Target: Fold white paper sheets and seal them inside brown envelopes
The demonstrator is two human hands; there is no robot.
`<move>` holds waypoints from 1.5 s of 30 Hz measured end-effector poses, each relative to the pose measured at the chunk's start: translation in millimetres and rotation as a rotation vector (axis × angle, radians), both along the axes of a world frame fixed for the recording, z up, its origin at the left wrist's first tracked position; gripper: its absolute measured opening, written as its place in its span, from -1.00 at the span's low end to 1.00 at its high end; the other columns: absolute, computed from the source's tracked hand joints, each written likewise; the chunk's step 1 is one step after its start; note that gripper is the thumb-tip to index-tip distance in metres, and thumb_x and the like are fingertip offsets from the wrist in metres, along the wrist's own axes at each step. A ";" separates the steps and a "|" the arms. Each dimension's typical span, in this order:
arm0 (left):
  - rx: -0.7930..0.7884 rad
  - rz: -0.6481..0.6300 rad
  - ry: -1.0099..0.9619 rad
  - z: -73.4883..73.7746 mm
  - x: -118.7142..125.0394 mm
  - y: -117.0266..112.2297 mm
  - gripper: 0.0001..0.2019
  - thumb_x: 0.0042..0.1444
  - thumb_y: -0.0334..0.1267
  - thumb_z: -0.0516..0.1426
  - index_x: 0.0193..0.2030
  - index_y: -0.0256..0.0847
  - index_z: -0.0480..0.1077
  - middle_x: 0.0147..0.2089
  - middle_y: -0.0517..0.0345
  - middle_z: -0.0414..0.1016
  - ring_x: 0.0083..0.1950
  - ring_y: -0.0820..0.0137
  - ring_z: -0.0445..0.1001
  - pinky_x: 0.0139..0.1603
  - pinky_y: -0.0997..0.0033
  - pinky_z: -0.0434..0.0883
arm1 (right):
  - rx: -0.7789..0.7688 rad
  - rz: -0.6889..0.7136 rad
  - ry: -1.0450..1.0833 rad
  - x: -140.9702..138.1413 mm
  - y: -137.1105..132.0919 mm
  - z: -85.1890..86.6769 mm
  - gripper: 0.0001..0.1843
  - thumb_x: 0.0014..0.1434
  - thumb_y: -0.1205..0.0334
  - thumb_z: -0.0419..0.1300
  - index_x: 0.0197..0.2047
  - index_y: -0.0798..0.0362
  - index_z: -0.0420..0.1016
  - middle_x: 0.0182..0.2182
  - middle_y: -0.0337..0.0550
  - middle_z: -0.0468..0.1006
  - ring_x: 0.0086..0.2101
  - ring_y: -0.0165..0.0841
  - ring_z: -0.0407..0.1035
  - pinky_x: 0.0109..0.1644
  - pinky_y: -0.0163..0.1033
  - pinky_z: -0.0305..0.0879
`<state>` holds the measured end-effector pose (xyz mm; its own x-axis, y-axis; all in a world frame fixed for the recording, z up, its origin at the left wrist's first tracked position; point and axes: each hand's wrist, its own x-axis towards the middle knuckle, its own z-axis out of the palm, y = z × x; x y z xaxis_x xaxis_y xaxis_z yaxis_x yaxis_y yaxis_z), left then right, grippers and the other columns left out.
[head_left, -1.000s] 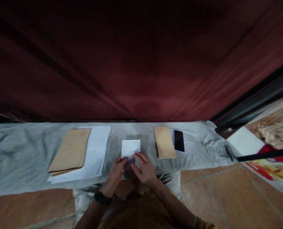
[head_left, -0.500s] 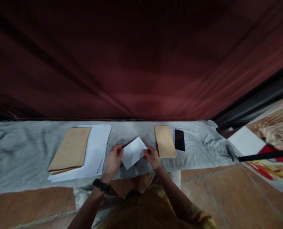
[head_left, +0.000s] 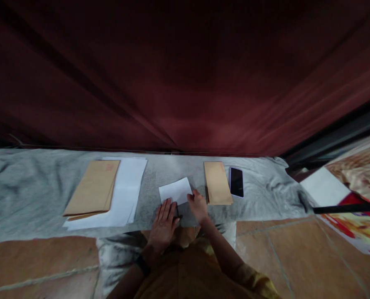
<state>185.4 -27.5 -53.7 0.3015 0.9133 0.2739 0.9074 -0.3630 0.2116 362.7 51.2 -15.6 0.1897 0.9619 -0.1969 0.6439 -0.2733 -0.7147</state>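
The left hand (head_left: 163, 224) no longer pinches the paper (head_left: 176, 191); it lies open, fingers extended over the near edge at 7 o'clock. The right hand (head_left: 199, 207), nearly closed, seems to pinch the corner at 4 o'clock. So the paper, apparently flat on the cloth (head_left: 153, 170), looks steadied. Small envelopes (head_left: 217, 182) lie at 3 o'clock, big envelopes (head_left: 93, 187) at 9.
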 end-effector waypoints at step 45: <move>-0.072 0.090 -0.025 8.3 -1.7 61.7 -0.41 0.37 -0.12 -0.09 0.42 -0.45 0.19 0.47 -0.30 0.19 0.52 0.07 0.11 0.48 -0.06 0.15 | 0.432 0.633 -0.410 24.3 -61.2 -16.7 -0.47 0.47 0.15 0.01 0.45 0.02 0.20 0.37 -0.04 0.30 0.34 -0.25 0.20 0.49 0.05 -0.06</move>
<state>183.6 34.2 -45.3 0.2113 0.9540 0.2129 0.9297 -0.2634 0.2575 387.0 -10.0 -32.4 -0.4301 0.8853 0.1769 0.8126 0.4650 -0.3514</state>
